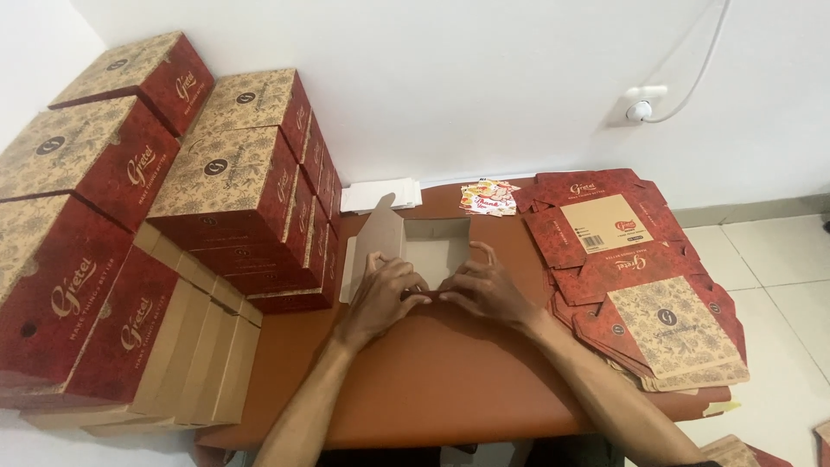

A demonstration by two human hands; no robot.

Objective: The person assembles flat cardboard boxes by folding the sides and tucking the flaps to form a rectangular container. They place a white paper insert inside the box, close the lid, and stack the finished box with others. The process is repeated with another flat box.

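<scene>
A half-folded cardboard box (424, 246) sits mid-table, its near wall pinched between the left hand (385, 294) and right hand (484, 290), both closed on the flap, the open cavity just beyond the fingertips. Uneven pressing could crease the wall or spring it open; a stray elbow might topple the finished boxes (233, 190) stacked at left.
</scene>
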